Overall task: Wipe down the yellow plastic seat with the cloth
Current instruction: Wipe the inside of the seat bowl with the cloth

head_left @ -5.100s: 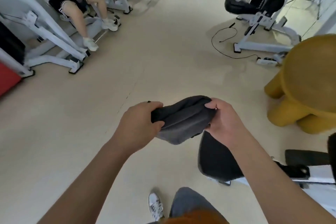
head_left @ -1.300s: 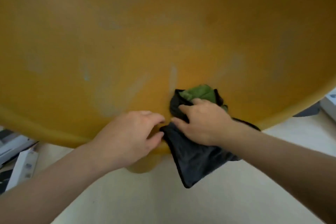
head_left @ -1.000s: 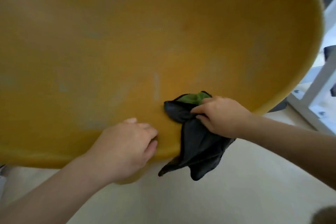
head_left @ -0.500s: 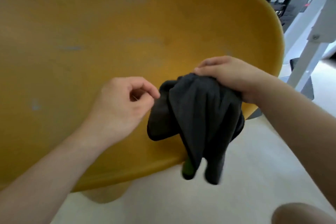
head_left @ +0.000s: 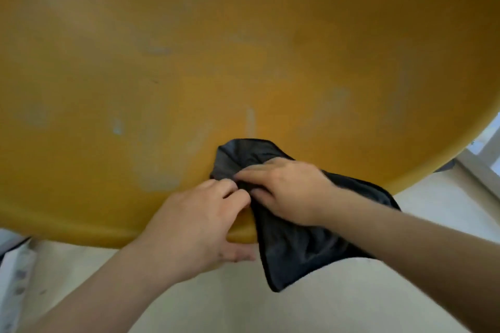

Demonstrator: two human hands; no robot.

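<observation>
Streaked yellow plastic seat (head_left: 243, 48), wide beyond; at its near edge our right hand (head_left: 286, 192) clutches the dark grey cloth (head_left: 297, 251), left hand (head_left: 194, 224) clamps the rim.

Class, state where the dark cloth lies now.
Head view: the cloth drapes over the yellow seat's near edge, right of centre, under the right hand, beside the left hand.

Your yellow seat (head_left: 243, 48) runs out of frame at the top, left and right, so you cannot see its full outline. Your right hand (head_left: 286, 192) and forearm cover the middle of the cloth (head_left: 297, 251). Where your left hand (head_left: 194, 224) meets the folds, you cannot tell whether it pinches them. The white object (head_left: 16, 278) at lower left is cropped and blurred.
</observation>
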